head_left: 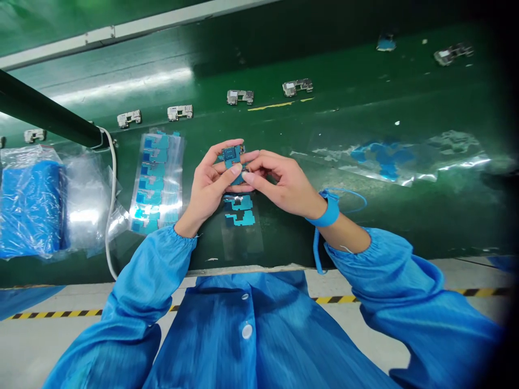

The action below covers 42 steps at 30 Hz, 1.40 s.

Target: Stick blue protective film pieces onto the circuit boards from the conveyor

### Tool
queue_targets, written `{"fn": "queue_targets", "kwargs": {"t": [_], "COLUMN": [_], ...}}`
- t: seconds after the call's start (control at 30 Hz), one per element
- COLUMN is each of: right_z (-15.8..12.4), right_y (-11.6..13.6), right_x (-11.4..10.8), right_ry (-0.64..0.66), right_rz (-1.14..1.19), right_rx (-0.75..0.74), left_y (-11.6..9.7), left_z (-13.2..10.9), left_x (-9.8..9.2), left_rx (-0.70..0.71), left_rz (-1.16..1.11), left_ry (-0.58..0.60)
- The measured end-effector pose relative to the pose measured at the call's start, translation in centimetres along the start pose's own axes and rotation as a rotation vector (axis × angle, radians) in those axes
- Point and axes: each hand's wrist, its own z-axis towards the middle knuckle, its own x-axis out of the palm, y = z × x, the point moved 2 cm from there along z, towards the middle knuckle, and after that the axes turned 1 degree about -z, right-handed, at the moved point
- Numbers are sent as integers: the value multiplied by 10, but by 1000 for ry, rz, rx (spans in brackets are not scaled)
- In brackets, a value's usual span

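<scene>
My left hand [208, 186] grips a small blue circuit board [231, 155] from the left, thumb pressed on its lower edge. From the right, my right hand [279, 181] meets it, fingers pinched against the same board beside the left thumb. A blue wrist strap [327, 208] with a coiled cord circles my right wrist. Under the hands, a clear strip with blue sticker pieces [239, 210] lies on the green belt [365, 86].
A clear sheet of blue stickers [158, 181] lies left of my hands. Blue material in plastic bags [30, 205] sits far left beside a white cable [111, 205]. Several metal parts [240, 96] sit in a row on the belt. Clear film [389, 156] lies right.
</scene>
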Motion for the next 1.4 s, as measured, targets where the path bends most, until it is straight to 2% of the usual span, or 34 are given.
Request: {"fn": "queue_targets", "kwargs": {"t": [0.67, 0.9, 0.97, 1.03, 1.1, 1.17, 1.23, 1.3, 1.33, 1.4], "right_z": [1, -1, 5, 24, 57, 103, 152, 194, 210, 234], "right_y": [-8, -10, -11, -14, -19, -26, -34, -39, -41, -44], "right_x": [5, 8, 4, -5, -17, -31, -38, -31, -21, 5], "right_ry": [24, 38, 98, 203, 271, 207, 0, -129, -110, 55], "right_rz": [-82, -8, 22, 41, 16, -77, -266, -527, -619, -728], "right_rx": [-67, -1, 44, 79, 88, 93, 106, 81, 63, 18], "left_y": [7, 4, 4, 3, 2, 1, 0, -1, -2, -3], "left_z": [1, 6, 9, 11, 13, 14, 16, 19, 19, 21], "left_x": [1, -3, -5, -8, -14, -20, -26, -30, -31, -33], "left_rx": [-22, -115, -147, -136, -68, 10, 59, 87, 96, 102], "left_rz": [16, -16, -16, -9, -6, -14, -24, -24, -24, -26], "left_ry": [-93, -72, -61, -112, -217, -307, -345, -365, -373, -386]}}
